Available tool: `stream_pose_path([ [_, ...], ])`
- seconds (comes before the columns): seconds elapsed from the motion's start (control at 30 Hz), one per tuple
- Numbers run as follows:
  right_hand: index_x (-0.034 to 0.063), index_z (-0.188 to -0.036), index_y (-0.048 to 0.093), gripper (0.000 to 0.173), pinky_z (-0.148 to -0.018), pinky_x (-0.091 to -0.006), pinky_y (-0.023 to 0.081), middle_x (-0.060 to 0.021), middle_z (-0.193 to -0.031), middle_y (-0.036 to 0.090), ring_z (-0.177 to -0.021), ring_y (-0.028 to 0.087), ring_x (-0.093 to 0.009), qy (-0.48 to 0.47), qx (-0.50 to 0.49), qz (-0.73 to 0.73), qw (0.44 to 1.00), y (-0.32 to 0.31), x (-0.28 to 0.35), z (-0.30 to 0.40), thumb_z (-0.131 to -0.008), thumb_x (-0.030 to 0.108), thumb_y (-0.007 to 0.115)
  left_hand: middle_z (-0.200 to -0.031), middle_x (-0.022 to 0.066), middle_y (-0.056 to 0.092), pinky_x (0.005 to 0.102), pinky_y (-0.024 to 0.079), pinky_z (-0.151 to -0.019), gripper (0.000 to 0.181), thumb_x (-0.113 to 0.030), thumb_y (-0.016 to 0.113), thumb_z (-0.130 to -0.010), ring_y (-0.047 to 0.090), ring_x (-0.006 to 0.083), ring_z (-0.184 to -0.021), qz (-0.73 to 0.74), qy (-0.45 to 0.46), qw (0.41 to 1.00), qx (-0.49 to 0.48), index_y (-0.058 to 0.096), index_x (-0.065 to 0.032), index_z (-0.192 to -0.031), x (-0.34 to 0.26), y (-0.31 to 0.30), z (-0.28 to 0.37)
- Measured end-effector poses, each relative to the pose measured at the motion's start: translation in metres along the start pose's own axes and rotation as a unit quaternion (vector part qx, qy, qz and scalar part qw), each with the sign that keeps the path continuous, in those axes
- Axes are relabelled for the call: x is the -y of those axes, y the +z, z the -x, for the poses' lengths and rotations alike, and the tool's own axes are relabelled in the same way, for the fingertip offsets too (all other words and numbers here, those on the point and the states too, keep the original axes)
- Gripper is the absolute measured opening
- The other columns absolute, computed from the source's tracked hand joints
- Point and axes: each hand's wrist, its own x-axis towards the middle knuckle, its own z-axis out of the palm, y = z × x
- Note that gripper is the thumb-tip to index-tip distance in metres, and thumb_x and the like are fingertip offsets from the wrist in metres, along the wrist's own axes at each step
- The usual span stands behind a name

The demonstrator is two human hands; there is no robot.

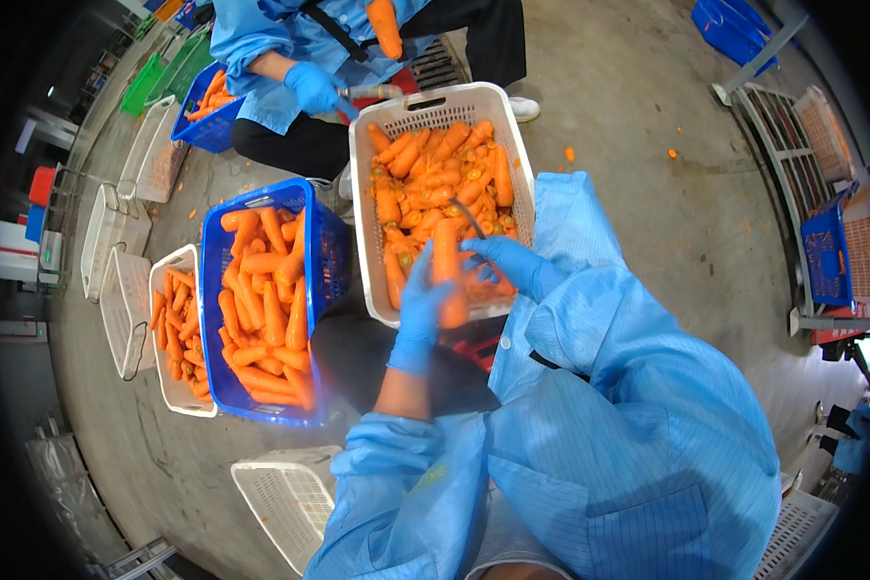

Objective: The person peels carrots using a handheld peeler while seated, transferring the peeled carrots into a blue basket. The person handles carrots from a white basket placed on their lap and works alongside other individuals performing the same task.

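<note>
My left hand, in a blue glove, is closed around a thick carrot held upright over the near end of a white plastic crate. Just right of it, my right hand, gloved too, grips a thin curved metal tool whose kind is unclear. Carrots, cut carrot ends and shavings lie in the white crate. To the left stands a blue plastic crate piled with whole carrots.
A co-worker's gloved hand holds a handled tool at the white crate's far edge. Another white crate with carrots adjoins the blue one. Empty white crates stand at the left, another lies below. A metal rack is at right.
</note>
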Motion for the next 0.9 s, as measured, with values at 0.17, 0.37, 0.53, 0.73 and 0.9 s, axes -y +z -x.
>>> stream_pose_path([
  [0.17, 0.0072, -0.090, 0.062, 0.034, -0.050, -0.0263, 0.039, -0.0037, -0.074, 0.058, -0.057, 0.051, -0.013, -0.032, 0.054, -0.007, 0.998, 0.002, -0.018, -0.010, -0.080, 0.039, 0.064, -0.123, 0.0180, 0.050, 0.0332, 0.046, -0.088, 0.059, -0.001, 0.053, -0.083, 0.056, 0.0239, -0.103, 0.039, -0.021, 0.999, 0.007, 0.030, -0.0004, -0.138, 0.001, -0.003, 0.000],
  [0.37, 0.0081, -0.091, 0.062, 0.029, -0.055, -0.0280, 0.043, -0.0019, -0.077, 0.060, -0.063, 0.055, -0.014, -0.002, 0.044, -0.123, 0.991, 0.013, -0.004, 0.006, -0.081, 0.036, 0.062, -0.120, 0.0200, 0.052, 0.0404, 0.050, -0.082, 0.050, -0.022, 0.052, -0.087, 0.058, 0.0312, -0.097, 0.253, -0.233, 0.939, 0.002, 0.039, 0.0023, -0.129, 0.018, -0.010, -0.002],
  [0.53, 0.0119, -0.096, 0.062, 0.029, -0.069, -0.0344, 0.049, -0.0064, -0.083, 0.063, -0.073, 0.060, -0.019, -0.141, -0.105, 0.196, 0.965, -0.009, -0.002, -0.004, -0.079, 0.035, 0.061, -0.120, 0.0212, 0.052, 0.0423, 0.051, -0.080, 0.055, -0.029, 0.055, -0.086, 0.059, 0.0370, -0.094, 0.239, -0.175, 0.954, 0.042, 0.037, 0.0004, -0.130, 0.007, -0.005, -0.002],
  [0.73, 0.0166, -0.094, 0.063, 0.025, -0.068, -0.0402, 0.049, -0.0097, -0.084, 0.063, -0.079, 0.062, -0.029, -0.282, -0.081, 0.551, 0.781, -0.003, -0.005, 0.015, -0.075, 0.032, 0.059, -0.120, 0.0203, 0.052, 0.0396, 0.052, -0.077, 0.056, -0.030, 0.054, -0.086, 0.060, 0.0343, -0.094, 0.178, -0.130, 0.973, 0.069, 0.036, -0.0011, -0.131, 0.006, -0.007, -0.001],
  [0.9, 0.0147, -0.087, 0.064, 0.016, -0.066, -0.0409, 0.049, -0.0099, -0.083, 0.064, -0.077, 0.062, -0.030, -0.230, -0.185, 0.609, 0.736, -0.021, -0.005, -0.013, -0.075, 0.023, 0.056, -0.114, 0.0190, 0.055, 0.0374, 0.053, -0.072, 0.056, -0.032, 0.055, -0.084, 0.062, 0.0306, -0.087, 0.181, -0.182, 0.964, 0.076, 0.037, -0.0003, -0.128, 0.009, -0.010, 0.002],
])
